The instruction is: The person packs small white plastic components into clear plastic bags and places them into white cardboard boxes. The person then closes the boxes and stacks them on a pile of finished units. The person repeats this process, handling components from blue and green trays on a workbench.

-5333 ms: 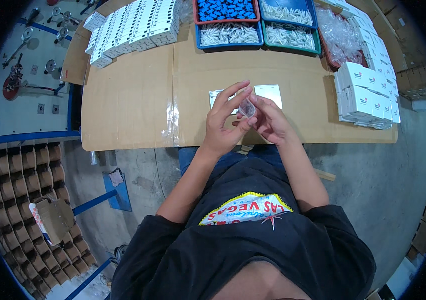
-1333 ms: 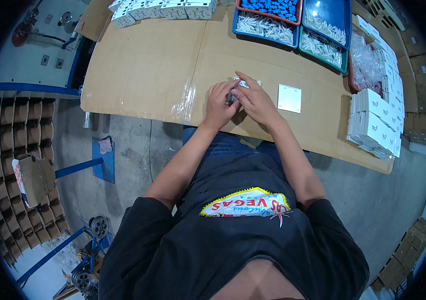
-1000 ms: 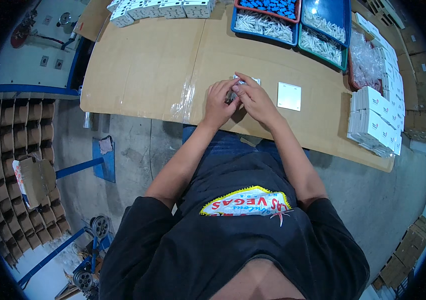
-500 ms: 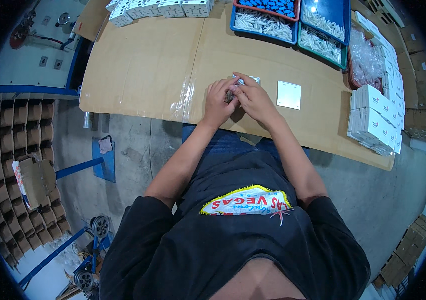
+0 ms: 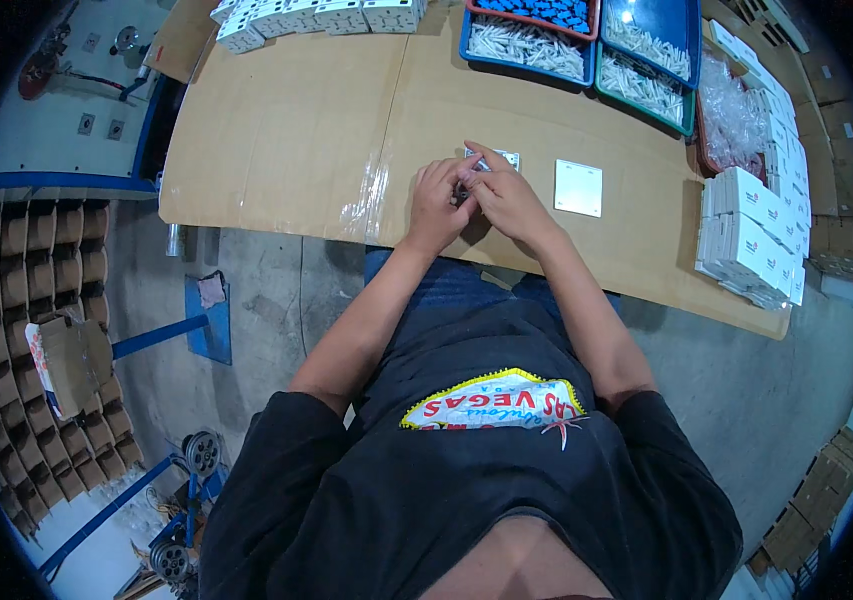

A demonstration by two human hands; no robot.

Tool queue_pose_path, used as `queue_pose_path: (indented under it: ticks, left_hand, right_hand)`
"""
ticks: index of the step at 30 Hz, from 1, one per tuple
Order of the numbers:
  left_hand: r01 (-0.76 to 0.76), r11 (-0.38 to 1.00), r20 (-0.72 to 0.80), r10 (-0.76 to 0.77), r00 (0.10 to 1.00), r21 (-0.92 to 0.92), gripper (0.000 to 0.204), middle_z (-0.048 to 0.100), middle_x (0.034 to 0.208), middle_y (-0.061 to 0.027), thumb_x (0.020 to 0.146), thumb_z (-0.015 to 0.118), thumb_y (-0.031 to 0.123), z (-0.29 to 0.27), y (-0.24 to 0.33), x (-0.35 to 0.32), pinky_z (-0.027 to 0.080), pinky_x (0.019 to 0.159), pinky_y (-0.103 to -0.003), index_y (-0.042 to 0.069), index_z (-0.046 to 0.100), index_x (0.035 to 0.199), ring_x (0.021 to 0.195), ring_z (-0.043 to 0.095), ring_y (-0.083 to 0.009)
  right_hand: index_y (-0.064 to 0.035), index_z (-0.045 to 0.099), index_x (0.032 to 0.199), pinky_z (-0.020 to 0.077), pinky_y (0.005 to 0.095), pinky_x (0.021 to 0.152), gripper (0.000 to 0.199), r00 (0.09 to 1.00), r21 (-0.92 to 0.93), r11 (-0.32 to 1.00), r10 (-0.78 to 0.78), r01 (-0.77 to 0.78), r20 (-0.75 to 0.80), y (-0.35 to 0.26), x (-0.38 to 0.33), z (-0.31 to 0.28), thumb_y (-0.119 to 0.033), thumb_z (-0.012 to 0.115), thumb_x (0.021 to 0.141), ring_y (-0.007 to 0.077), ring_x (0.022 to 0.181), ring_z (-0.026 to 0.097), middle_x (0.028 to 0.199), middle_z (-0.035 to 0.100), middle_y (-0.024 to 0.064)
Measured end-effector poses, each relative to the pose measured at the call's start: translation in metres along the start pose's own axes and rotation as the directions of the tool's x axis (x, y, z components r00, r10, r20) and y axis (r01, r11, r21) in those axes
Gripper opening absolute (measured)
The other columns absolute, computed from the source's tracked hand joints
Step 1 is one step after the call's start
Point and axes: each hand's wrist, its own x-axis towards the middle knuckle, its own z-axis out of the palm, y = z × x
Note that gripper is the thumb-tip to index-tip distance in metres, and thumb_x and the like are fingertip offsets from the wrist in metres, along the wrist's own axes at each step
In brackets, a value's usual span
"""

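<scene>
My left hand [image 5: 434,207] and my right hand [image 5: 512,205] meet over the near part of the cardboard-covered table [image 5: 286,140]. Both have their fingers curled inward around a small dark metallic piece [image 5: 462,190], mostly covered by the fingers, so its kind does not show. Just beyond the fingertips, a shiny plate-like metal part [image 5: 512,158] peeks out, partly hidden by my right hand. To the right of that hand, a flat, square, silvery-white plate [image 5: 578,188] lies on the cardboard by itself.
Blue and green trays [image 5: 594,85] at the far right hold many white slender pieces; a red tray [image 5: 591,38] holds blue ones. White boxes [image 5: 746,240] stack along the right edge, beside clear plastic bags [image 5: 731,115]. More white boxes [image 5: 391,16] line the far left.
My hands stay in almost the same place, fingers shifting slightly around the small piece. The trays, plate and boxes have not moved.
</scene>
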Motion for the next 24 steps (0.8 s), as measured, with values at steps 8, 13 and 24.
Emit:
queue_pose_path:
  ticks: [8,13,24]
  left_hand:
    - [0.025,1.000,-0.021,-0.025,0.999,0.018,0.056,0.068,0.116,-0.0093,0.076,0.079,0.012,0.000,0.003,0.000,0.044,0.096,-0.043,0.012,0.066,0.130,0.109,0.062,-0.0304]
    - [0.014,1.000,-0.042,-0.014,0.999,-0.008,0.056,0.068,0.115,-0.0082,0.076,0.079,0.011,0.001,0.000,0.000,0.043,0.095,-0.042,0.012,0.066,0.130,0.107,0.062,-0.0297]
    - [0.162,0.985,-0.104,-0.167,0.980,-0.056,0.044,0.069,0.113,-0.0138,0.084,0.075,0.008,-0.001,0.005,0.004,0.050,0.091,-0.039,0.004,0.067,0.128,0.103,0.066,-0.0300]
  right_hand:
    - [0.0028,0.071,0.122,0.0383,0.0409,0.115,0.044,0.998,0.022,0.998,0.063,-0.064,0.028,-0.015,0.004,-0.009,-0.033,0.050,0.108,0.0373,0.141,0.047,0.157,0.046,0.0192]
    - [0.0030,0.070,0.124,0.0381,0.0405,0.115,0.045,1.000,-0.006,1.000,-0.002,0.002,-0.009,-0.008,0.002,-0.006,-0.034,0.050,0.108,0.0371,0.141,0.048,0.156,0.047,0.0194]
    - [0.0057,0.071,0.115,0.0480,0.0364,0.103,0.038,0.993,0.276,0.960,-0.019,0.052,-0.120,0.005,0.010,-0.022,-0.028,0.055,0.107,0.0303,0.121,0.064,0.141,0.060,0.0193]
